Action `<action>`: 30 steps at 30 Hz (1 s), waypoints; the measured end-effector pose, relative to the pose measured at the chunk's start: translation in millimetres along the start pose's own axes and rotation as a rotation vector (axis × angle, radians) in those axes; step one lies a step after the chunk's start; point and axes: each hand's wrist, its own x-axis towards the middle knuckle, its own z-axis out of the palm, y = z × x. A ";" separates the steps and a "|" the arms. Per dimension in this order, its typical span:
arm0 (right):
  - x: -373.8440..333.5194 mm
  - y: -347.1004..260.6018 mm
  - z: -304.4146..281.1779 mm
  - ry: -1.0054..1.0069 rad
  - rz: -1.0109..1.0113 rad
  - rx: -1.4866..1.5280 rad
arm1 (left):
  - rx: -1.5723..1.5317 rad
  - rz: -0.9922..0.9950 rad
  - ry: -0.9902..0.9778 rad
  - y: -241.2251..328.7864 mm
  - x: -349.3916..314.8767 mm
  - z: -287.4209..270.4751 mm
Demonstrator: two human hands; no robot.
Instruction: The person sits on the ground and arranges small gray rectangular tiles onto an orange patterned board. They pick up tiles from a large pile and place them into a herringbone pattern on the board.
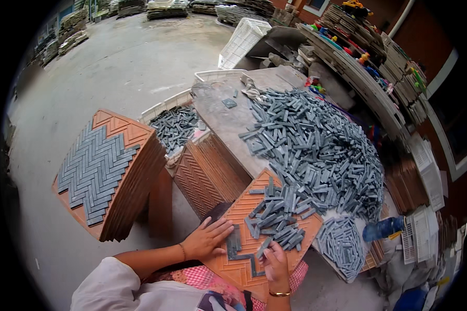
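With strip-laying seemingly in hand, the left hand [207,242] rests spread on the tray [310,229] by the worktop [225,127], while the right hand [276,263] pinches a strip [263,247], likely needing careful alignment beside the laid strips [236,239].

Herringbone Strips on a Grooved Orange Tray [224,269]

The right hand [275,263] pinches a gray strip [263,248] over the tray, near a few fitted strips [234,240]. The left hand [209,238] lies spread at the tray's left edge. Loose strips [279,223] cover its upper part. Beyond, a large heap of strips [316,155] spreads across a table [218,111]. Leftward stands a stack of trays [135,184], the top one mostly filled.
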 end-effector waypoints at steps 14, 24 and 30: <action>-8.3 9.5 -7.5 -0.009 -0.028 0.129 | -0.041 -0.108 -0.018 12.6 -12.9 -9.5; 0.3 -16.1 1.4 -0.068 -0.420 -1.217 | -0.084 -0.137 0.014 17.8 -17.8 -11.1; 5.4 -10.3 0.6 -0.044 -0.412 -1.328 | -0.115 -0.014 0.016 33.0 -16.9 -13.7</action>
